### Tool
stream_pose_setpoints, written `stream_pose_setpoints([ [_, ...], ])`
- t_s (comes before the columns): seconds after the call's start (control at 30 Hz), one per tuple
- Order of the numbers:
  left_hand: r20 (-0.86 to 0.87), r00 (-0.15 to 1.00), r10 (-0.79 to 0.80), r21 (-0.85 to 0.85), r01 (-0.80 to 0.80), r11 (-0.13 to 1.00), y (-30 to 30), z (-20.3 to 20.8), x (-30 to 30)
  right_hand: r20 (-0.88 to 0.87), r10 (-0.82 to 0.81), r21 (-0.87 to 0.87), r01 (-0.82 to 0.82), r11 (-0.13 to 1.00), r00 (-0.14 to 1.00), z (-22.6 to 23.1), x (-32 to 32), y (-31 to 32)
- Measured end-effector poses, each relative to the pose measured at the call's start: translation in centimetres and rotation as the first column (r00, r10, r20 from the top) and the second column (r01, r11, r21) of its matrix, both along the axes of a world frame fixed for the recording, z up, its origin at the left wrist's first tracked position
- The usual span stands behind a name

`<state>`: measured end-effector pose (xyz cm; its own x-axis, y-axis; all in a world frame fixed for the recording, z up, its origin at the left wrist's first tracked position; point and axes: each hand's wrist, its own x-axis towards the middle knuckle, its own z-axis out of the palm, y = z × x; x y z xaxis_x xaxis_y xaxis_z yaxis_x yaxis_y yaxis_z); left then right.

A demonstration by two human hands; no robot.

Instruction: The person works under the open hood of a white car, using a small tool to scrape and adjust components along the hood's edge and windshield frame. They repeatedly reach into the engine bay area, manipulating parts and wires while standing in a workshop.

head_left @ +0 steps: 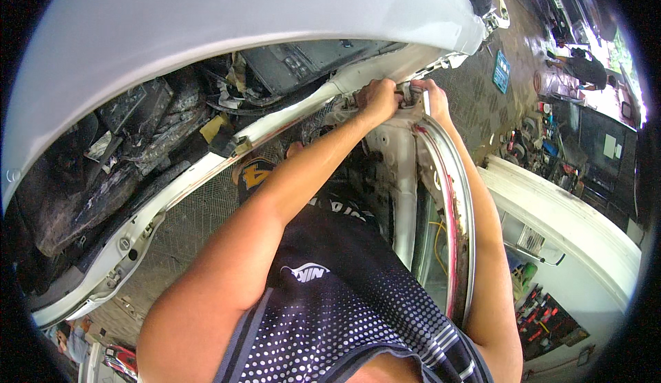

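My left hand [379,100] is closed in a fist at the end of the car door [398,152], beside the white sill of the car body [289,112]. Whatever its fingers pinch is too small to make out. Close by on the right, my right hand [435,98] has its fingers bent over the door's metal edge. The door shows bare, stained metal and a curved frame [451,207] with a reddish strip, running down between my arms. Dirt and wear mark the metal around both hands.
A silver car panel [227,4] arches overhead, with a stripped, dirty interior [131,149] beneath. Behind my left arm is a dark item with an orange mark [255,174]. At right are a white panel [564,218], tools [547,321], a blue sign [500,71] and a person [582,70].
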<state>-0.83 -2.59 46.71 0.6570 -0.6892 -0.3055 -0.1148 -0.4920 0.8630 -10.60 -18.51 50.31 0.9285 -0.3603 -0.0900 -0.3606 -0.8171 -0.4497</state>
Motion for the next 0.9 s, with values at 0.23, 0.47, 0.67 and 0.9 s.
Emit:
stream_pose_setpoints([
  [0.23, -0.032, 0.999, 0.018, -0.283, -0.026, 0.959, 2.1, -0.4, 0.0, 0.025, -0.032, 0.069, 0.03, 0.997, 0.999, -0.1, 0.1, 0.0],
  [0.47, 0.162, 0.979, -0.122, -0.318, 0.169, 0.933, 2.7, -0.9, 0.9, 0.027, 0.033, 0.025, -0.034, 0.999, 0.999, 1.4, 0.4, 0.7],
  [0.67, 0.083, 0.994, -0.076, -0.348, 0.1, 0.932, 2.0, -0.6, 0.5, 0.002, -0.003, 0.027, 0.003, 1.0, 1.0, 1.0, 0.3, 0.4],
  [0.9, 0.544, 0.817, -0.193, -0.363, 0.436, 0.823, 0.3, -0.7, 2.1, 0.032, -0.013, 0.002, 0.013, 1.0, 0.999, 0.6, 0.3, 0.4],
])
